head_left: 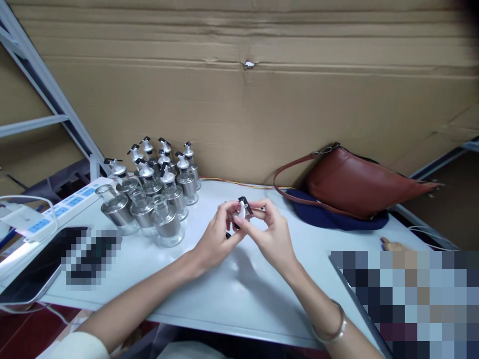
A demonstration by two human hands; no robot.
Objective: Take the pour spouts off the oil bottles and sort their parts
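Over the middle of the table, my left hand [218,230] and my right hand [272,233] meet around one bottle pourer [242,209], silver with a black flip lid. Fingers of both hands are closed on it, and its lower end is mostly hidden. Left of my hands stand several glass bottles with metal sleeves. Three at the front, such as one open-necked bottle [166,224], carry no pourer. Behind them, others such as a capped bottle [187,182] wear the same silver and black pourers.
A power strip [71,204], a tablet [45,259] and a blurred dark object [93,257] lie at the left. A brown bag [355,184] rests on dark blue cloth [337,219] at the right. Another person's hand [392,245] shows near a pixelated area. Cardboard [239,114] stands behind.
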